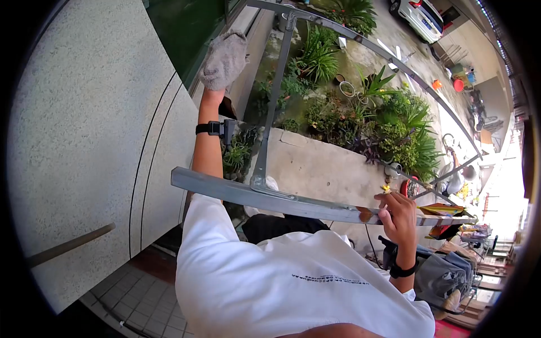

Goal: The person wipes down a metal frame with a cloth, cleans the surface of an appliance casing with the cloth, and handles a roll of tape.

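Note:
A grey cloth [224,59] covers my left hand [221,70], which is pressed at the window ledge in the upper left; its fingers are hidden under the cloth. The metal railing [276,197] crosses in front of my chest, with upright and far bars beyond it. My right hand [399,214] is at the railing's near bar on the right, its fingers bent together. A small yellow thing [386,188] shows by its fingertips. Whether the fingers grip it cannot be made out.
A speckled wall [96,124] stands on the left beside dark window glass [189,34]. Beyond the railing are green plants [394,124], a concrete slab [315,166] and a parked white car [420,19]. Grey bags [445,276] hang at the lower right.

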Demonstrator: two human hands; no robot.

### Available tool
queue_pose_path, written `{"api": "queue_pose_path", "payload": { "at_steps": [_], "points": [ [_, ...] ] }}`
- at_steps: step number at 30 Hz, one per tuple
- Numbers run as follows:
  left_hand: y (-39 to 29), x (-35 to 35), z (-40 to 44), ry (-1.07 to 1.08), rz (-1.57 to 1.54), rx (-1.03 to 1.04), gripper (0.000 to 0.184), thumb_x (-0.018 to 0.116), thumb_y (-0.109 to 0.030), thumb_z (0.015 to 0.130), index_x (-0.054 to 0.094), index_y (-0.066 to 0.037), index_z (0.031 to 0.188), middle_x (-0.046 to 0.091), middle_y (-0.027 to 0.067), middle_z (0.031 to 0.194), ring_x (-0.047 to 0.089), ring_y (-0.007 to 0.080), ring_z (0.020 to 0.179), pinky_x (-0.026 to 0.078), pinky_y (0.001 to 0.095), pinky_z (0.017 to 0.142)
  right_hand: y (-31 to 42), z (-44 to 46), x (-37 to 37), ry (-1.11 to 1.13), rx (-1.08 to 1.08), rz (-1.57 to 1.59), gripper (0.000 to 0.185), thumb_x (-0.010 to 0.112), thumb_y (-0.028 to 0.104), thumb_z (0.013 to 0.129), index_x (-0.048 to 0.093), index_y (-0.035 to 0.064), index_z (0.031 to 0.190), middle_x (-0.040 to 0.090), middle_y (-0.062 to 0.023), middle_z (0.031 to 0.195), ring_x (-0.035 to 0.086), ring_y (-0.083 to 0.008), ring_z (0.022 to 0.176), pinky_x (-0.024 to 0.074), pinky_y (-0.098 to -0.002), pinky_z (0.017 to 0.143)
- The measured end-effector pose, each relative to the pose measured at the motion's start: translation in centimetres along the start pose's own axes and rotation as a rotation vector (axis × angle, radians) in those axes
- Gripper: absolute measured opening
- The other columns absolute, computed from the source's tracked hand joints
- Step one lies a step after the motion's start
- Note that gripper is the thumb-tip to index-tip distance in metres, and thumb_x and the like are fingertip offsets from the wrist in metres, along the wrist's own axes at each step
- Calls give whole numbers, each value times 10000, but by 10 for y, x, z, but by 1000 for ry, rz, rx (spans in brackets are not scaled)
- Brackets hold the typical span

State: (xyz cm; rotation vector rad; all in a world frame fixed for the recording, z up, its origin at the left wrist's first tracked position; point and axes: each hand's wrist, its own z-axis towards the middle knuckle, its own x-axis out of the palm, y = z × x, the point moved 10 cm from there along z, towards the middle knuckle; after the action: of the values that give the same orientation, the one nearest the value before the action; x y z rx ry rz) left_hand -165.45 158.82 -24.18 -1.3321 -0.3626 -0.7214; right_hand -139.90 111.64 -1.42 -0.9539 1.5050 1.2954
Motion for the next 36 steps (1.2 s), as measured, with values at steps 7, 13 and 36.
{"api": "queue_pose_path", "payload": {
  "at_steps": [7, 13, 36],
  "points": [
    [35, 132, 80, 755, -1701, -673, 389, 471, -182, 1029, 444, -29, 1385, 489, 141, 1320, 440, 263, 1282, 359, 386, 1130, -3, 6, 11, 109, -8, 16, 616, 448, 620, 911, 682, 50, 915, 600, -81, 701, 596, -318, 650, 448, -413, 607],
    [166, 180, 82, 463, -1025, -685, 385, 501, -352, 1038, 531, -61, 1288, 562, 52, 1075, 533, 159, 1029, 486, 310, 934, -11, 6, 15, 129, 49, -14, 674, 406, 659, 887, 687, 47, 879, 589, -75, 692, 587, -304, 631, 433, -412, 580],
    [377, -41, -75, 330, -131, -868, 383, 454, -338, 1051, 537, -87, 1328, 646, 71, 1088, 628, 189, 983, 514, 348, 842, -19, 8, 17, 114, 111, 13, 735, 416, 724, 850, 679, 38, 857, 538, -47, 627, 544, -246, 551, 406, -360, 528]
  ]
}}
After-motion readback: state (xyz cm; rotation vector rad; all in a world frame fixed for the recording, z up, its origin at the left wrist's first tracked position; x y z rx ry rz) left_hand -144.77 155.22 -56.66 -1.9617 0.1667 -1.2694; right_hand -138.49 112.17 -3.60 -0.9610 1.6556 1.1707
